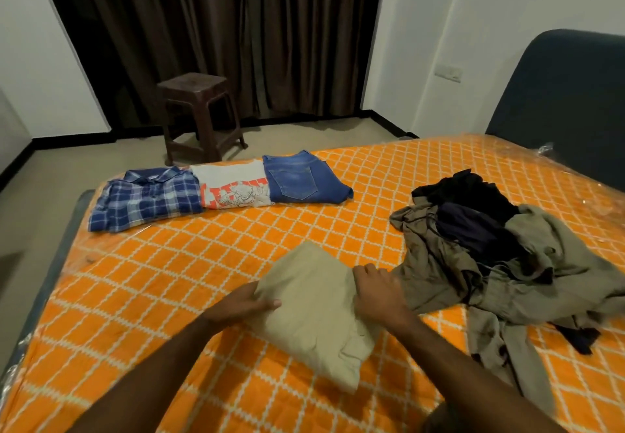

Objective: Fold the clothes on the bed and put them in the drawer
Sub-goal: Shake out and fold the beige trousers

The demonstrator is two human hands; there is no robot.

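Beige folded trousers [314,314] are lying on the near part of the bed [169,263], and the left hand [243,304] is pinching their left edge while the right hand [378,292] is gripping the right edge, probably to keep the fold together. The fingers of the right hand are curling under the cloth and are hidden, the unfolded pile [490,253] is hard to separate into garments, and no drawer is showing.

Ahead of you a brown plastic stool [202,116] stands on the floor in front of dark curtains [216,27]. To your right, a switch plate [448,73] sits on the white wall beside the dark headboard [558,101].
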